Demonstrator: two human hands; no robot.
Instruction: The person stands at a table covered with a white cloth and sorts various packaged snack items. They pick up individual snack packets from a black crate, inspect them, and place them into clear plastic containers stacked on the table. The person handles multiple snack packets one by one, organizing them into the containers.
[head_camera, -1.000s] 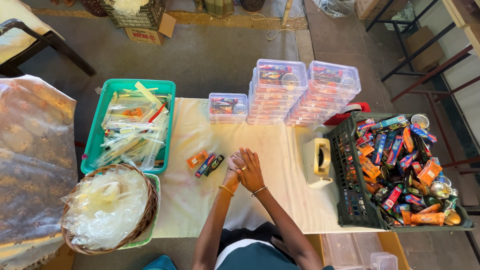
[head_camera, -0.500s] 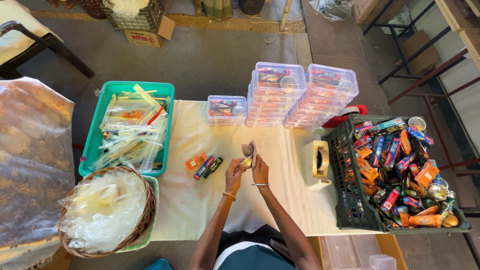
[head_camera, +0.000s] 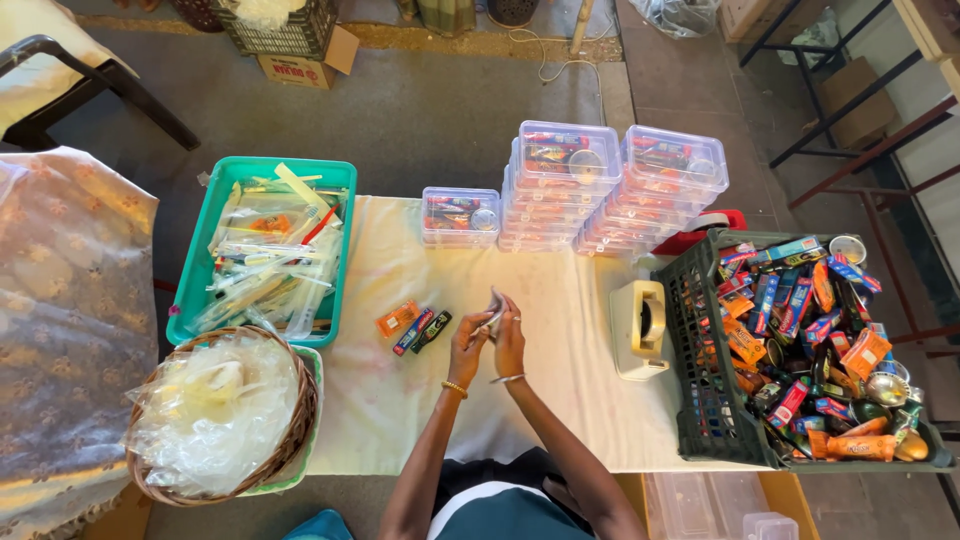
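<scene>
Both hands meet over the cream tablecloth (head_camera: 560, 300), left hand (head_camera: 468, 345) and right hand (head_camera: 510, 340) pinching a small pale packet (head_camera: 493, 308) (contents unclear), just right of three small sachets (head_camera: 413, 326)

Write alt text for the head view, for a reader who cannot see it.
Seen from above, a person's left hand and right hand meet over a cloth-covered table, holding a small pale item between them. Three small packets lie just left of the hands, with stacked clear plastic boxes behind, a green tray and wicker basket left, and a dark crate of colourful packets right.
</scene>
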